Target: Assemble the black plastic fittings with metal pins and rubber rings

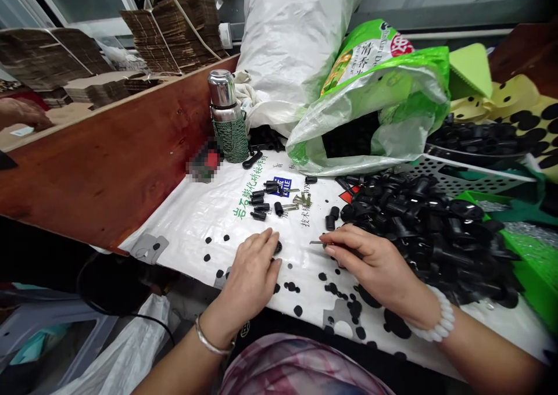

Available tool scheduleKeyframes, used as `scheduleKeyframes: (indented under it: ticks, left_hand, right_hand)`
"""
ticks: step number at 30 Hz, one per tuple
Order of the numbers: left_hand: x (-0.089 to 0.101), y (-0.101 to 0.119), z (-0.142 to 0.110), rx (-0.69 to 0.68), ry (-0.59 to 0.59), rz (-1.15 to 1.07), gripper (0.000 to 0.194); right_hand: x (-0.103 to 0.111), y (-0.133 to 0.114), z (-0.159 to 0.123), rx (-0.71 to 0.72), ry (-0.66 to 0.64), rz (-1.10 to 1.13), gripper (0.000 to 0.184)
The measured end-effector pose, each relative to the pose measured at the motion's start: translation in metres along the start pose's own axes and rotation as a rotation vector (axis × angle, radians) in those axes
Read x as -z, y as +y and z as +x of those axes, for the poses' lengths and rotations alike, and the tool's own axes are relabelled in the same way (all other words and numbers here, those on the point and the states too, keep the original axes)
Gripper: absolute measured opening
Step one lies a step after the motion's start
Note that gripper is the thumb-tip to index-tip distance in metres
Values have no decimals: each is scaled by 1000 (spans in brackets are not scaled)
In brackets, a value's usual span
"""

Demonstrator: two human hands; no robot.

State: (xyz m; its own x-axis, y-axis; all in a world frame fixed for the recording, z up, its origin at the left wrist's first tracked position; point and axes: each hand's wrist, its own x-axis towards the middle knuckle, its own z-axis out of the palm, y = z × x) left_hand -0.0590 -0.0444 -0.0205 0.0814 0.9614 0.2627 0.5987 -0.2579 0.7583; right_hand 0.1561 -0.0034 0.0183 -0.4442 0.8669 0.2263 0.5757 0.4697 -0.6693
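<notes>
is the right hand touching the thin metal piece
Touching: the head view shows the right hand holding the thin metal piece in a pinch, one end jutting out from the grip.

Steel flask near the far left corner of the surface, white sack along its far edge, cardboard stacks beyond its left.

thin metal piece, pointing left, black part, partly covered

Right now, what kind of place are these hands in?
Probably a workshop, or somewhere people put small things together: there's a big pile of black parts, tied stacks of cardboard and a big white sack.
</notes>
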Motion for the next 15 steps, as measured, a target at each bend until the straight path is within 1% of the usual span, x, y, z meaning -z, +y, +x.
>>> scheduleKeyframes:
  ticks: [2, 5, 8, 12, 15]
  left_hand:
    - [6, -5, 2, -28, -19, 101, 43]
    - [14, -11, 8, -50, -64, 209, 35]
    - [13, -11, 12, -95, -61, 240, 28]
    - [5, -1, 9, -124, 10, 198, 31]
    - [1, 10, 5, -130, 24, 141, 30]
  right_hand:
    - [-1, 0, -4, -39, -37, 66, 21]
    - [-4, -1, -9, -106, -88, 161, 20]
    - [-11, -3, -11, -127, -58, 225, 18]
    - [-19, -10, -11, -19, 50, 232, 16]
    - [-23, -15, -9, 97, 105, 187, 15]
